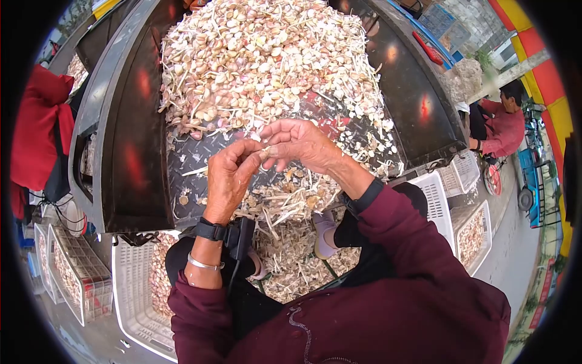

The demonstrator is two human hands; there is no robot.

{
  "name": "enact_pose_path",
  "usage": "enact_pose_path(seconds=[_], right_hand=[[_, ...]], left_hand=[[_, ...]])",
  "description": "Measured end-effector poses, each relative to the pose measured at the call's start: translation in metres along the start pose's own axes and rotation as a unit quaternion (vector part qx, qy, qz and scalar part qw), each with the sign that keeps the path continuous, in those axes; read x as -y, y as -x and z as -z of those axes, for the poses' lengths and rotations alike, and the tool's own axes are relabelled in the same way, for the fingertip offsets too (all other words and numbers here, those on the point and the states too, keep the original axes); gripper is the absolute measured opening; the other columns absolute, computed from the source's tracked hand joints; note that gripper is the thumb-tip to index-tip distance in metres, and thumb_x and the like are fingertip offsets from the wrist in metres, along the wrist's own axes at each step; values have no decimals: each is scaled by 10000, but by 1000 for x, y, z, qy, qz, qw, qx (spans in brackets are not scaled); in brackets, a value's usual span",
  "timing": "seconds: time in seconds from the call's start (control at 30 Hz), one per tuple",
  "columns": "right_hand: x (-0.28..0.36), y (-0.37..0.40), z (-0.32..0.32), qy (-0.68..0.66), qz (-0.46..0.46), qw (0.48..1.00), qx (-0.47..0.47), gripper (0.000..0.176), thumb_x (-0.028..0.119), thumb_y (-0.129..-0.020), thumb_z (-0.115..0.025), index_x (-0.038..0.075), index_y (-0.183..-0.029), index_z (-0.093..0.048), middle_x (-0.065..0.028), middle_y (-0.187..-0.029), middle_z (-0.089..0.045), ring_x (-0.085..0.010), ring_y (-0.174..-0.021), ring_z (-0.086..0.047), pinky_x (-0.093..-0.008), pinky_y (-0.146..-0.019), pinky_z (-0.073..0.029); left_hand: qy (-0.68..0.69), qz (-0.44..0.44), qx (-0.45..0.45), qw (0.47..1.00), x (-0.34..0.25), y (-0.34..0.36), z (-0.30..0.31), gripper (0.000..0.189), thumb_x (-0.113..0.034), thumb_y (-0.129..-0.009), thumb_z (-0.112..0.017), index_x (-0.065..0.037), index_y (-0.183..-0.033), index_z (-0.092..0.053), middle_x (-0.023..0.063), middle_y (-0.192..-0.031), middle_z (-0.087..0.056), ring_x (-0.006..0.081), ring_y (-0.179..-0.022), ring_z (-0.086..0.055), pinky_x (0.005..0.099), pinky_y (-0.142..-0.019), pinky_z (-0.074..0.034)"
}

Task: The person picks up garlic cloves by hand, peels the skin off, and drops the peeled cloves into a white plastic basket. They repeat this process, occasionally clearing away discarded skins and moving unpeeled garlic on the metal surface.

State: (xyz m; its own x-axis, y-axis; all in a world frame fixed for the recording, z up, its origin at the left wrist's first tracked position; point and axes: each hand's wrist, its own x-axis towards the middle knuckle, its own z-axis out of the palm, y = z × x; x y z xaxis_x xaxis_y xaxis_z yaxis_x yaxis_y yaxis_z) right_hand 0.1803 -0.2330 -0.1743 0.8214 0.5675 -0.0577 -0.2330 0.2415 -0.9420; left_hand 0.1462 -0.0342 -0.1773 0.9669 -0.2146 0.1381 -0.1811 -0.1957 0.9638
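Observation:
Over the near part of a dark metal truck-bed-like tray (209,155), my two hands meet at the fingertips. My left hand (232,173) is closed in a pinch on a small pale garlic clove (264,152), mostly covered by the fingers. From the other side my right hand (303,145) pinches the same clove with thumb and forefinger, its other fingers loosely curled. A large heap of garlic cloves (254,60) with bits of stem lies beyond the hands. Dry stems and skins (297,197) gather at the tray's near edge.
White plastic crates stand left (130,303) and right (438,200) of my legs, the left one holding garlic. More stems and skins (285,267) lie between my feet. A person in red (506,124) sits at the far right; a red sleeve (45,121) shows at left.

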Motion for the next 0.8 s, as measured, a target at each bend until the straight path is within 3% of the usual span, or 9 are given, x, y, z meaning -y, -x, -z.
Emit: enact_pose_path(seconds=[0.17,0.23,0.3,0.47,0.57,0.67,0.7,0.73,0.8], right_hand=[[-18,6,-1,-45,23,998,-22,345,46,-868,-653,-54,-1159,-497,-145,-909,-650,-229,-779,-692,-279,-639,-583],[-20,6,-8,-38,39,998,-30,327,44,-872,-650,-37,-1151,-501,-139,-919,-652,-222,-789,-692,-281,-662,-585],[-15,6,-15,4,132,987,-89,290,19,-873,-627,-47,-1126,-502,-154,-967,-650,-226,-825,-690,-274,-681,-576],[12,16,-23,20,104,994,-41,356,5,-880,-622,-27,-1204,-481,-140,-1077,-651,-196,-896,-678,-281,-725,-572],[26,19,-36,26,122,991,-39,396,-36,-860,-637,-13,-1220,-475,-154,-1039,-651,-258,-930,-683,-316,-735,-589],[36,22,-51,40,152,987,-23,376,-58,-854,-636,-23,-1203,-500,-151,-1029,-651,-259,-921,-686,-324,-730,-593],[43,22,-64,15,166,986,-16,351,-63,-853,-635,-32,-1182,-517,-148,-1021,-648,-256,-907,-689,-323,-724,-593],[48,23,-79,-10,179,984,-10,327,-68,-852,-635,-41,-1161,-533,-145,-1013,-646,-253,-893,-691,-323,-719,-594],[52,23,-113,-51,205,976,44,295,-71,-840,-652,-64,-1119,-558,-149,-1005,-639,-250,-876,-695,-316,-704,-588]], left_hand=[[-58,-44,18,997,-7,5,-2,105,-108,-895,-641,-5,-875,-631,-13,-690,-602,48,-592,-513,197,-524,-397],[-153,-125,-59,979,-7,9,-7,114,-99,-885,-650,-5,-834,-607,-22,-665,-575,41,-580,-489,198,-521,-388],[-104,-92,-95,986,-3,8,-7,101,-75,-867,-652,1,-830,-597,5,-666,-581,62,-577,-496,225,-526,-401],[-100,-11,-151,983,4,1,6,121,-98,-844,-642,8,-797,-607,73,-606,-588,118,-542,-534,276,-514,-408],[-165,18,-66,984,6,3,5,133,-121,-842,-641,-5,-782,-621,93,-570,-575,155,-519,-553,304,-512,-418],[-201,-22,-73,977,14,2,2,151,-151,-832,-646,-10,-780,-633,104,-548,-558,186,-507,-563,317,-515,-429],[-287,-22,-20,957,16,2,7,150,-142,-858,-656,-19,-944,-665,54,-746,-680,95,-656,-619,220,-561,-435],[-286,-24,-18,958,24,6,-1,150,-142,-858,-656,-19,-944,-665,54,-746,-680,95,-656,-619,220,-561,-435],[114,-131,-212,962,45,16,-21,210,-207,-825,-634,-8,-761,-625,130,-588,-581,272,-559,-579,374,-579,-464]])
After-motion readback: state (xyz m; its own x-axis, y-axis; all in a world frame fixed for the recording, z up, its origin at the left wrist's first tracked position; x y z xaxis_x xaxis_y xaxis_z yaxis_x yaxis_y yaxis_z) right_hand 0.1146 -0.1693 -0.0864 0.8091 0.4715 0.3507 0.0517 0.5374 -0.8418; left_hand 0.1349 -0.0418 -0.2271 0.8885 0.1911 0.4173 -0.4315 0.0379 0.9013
